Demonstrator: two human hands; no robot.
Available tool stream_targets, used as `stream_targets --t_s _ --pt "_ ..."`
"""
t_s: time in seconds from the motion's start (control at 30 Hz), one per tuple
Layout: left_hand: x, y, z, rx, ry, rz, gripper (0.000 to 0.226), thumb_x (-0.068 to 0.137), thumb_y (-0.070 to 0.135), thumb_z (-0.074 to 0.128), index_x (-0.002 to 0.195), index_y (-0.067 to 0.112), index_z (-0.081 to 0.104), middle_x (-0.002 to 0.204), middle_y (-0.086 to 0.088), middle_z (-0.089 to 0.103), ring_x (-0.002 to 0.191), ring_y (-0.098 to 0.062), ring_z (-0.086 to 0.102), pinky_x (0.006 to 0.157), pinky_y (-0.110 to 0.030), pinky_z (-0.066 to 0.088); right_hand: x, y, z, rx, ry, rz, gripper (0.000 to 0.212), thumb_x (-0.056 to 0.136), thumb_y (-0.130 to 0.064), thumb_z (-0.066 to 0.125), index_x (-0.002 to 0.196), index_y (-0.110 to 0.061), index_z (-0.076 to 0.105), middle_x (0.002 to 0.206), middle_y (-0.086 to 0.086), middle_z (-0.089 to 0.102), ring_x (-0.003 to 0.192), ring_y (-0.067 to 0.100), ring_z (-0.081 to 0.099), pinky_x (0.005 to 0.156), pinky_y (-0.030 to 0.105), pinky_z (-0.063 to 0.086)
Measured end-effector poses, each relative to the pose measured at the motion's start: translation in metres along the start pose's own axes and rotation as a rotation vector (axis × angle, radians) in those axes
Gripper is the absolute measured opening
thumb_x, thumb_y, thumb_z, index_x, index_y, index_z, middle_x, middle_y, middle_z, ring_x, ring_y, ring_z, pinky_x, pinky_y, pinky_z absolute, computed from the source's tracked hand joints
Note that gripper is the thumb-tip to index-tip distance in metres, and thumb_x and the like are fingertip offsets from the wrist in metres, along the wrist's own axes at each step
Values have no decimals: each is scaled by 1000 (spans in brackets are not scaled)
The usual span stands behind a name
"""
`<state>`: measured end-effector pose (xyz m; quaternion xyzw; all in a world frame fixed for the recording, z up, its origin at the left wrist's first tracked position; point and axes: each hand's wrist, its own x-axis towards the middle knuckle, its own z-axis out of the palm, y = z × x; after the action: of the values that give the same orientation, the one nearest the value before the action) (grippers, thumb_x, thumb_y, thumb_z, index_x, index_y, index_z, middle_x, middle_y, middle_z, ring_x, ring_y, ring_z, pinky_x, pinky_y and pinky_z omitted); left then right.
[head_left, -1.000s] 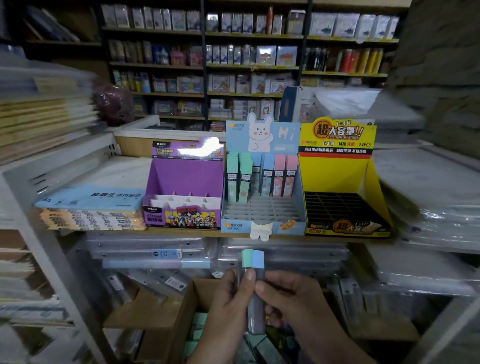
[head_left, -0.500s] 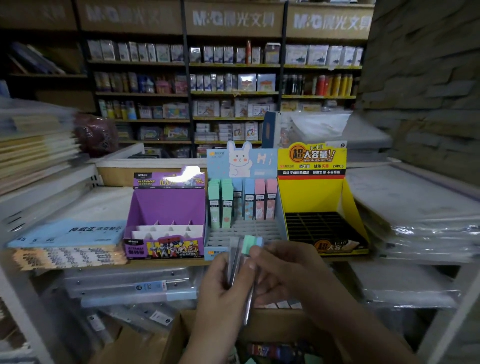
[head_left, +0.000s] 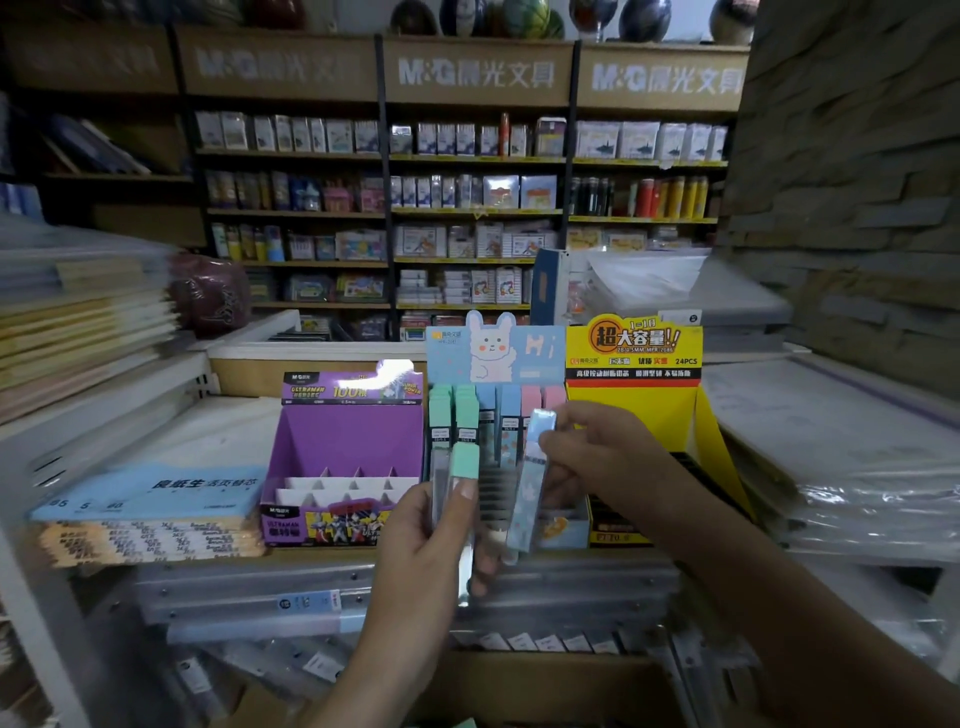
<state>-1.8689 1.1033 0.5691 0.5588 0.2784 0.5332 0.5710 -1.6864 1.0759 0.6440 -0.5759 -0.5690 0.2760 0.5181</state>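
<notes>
Head view looks down at two hands held up in front of a shop shelf. The left hand is wrapped round a green-capped tube, with the thumb pressed on its front just under the cap. A thin clear tube sits in the same hand, right beside the green one. Both stand almost straight up.

The right hand pinches a blue tube near its top, with its fingers curled on the side. This tube leans a little, with its top to the right and its bottom end lower and to the left. The blue tube and the green-capped tube are near each other with a small gap between them. I cannot tell if the bottom of the blue tube touches the left hand.

Both tubes are up in the air, right in front of the bunny box. That box has a white bunny on its back card and rows of tubes with green, blue and pink caps standing at the back.

Next to it on the left is a purple box. Next to it on the right is a yellow box. A stack of blue paper pads lies further left on the same shelf.
</notes>
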Motion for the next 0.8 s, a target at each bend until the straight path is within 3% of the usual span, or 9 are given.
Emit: stream_targets --t_s 0.07,0.13,0.23,0.37,0.5,0.6,0.8 --pt "5 0 -2 -7 27 -1 42 88 46 66 91 5 60 63 -14 65 49 -21 60 41 -30 43 13 -5 -6 7 37 -38 5 96 -3 58 100 0 59 89 35 67 70 41 71 54 36 60" --pt "10 -2 -3 -20 57 -6 36 85 47 69 86 11 64 72 -14 70 48 -21 59 39 -29 41 25 -7 -11 -36 56 -102 12 96 -3 60 108 -5 58 88 33 64 68 36 72 57 38 62" --pt "15 -1 -6 -25 74 -31 27 86 47 71 87 20 68 77 -12 74 47 -19 57 38 -27 41 45 -7 -14 -153 65 -185 16 95 -4 62 109 -11 58 71 16 62 63 32 69 65 48 62" --pt "20 -1 -11 -50 90 -44 18 91 38 71 84 22 69 70 -9 68 44 -17 49 37 -26 36 66 -5 -9 -313 97 -325 13 93 -9 67 103 -17 64 69 2 61 55 15 55 58 34 49" --pt "22 1 -16 -66 71 -56 18 94 23 65 77 24 68 69 -12 65 43 -20 44 37 -25 33 79 0 -1 -356 145 -393 8 92 -15 71 100 -16 71 77 2 65 64 18 61 64 34 52" --pt "24 0 -18 -89 94 -68 14 96 17 61 83 15 64 69 -13 66 43 -20 45 35 -26 34 87 5 2 -389 143 -426 11 90 -15 73 101 -15 74 71 -5 61 61 6 52 61 23 47" --pt "26 -1 -17 -69 118 -35 12 96 15 59 90 4 61 71 -12 68 45 -20 47 36 -26 35 93 6 4 -416 130 -457 14 89 -12 73 103 -14 76 72 5 62 61 8 48 60 14 41"
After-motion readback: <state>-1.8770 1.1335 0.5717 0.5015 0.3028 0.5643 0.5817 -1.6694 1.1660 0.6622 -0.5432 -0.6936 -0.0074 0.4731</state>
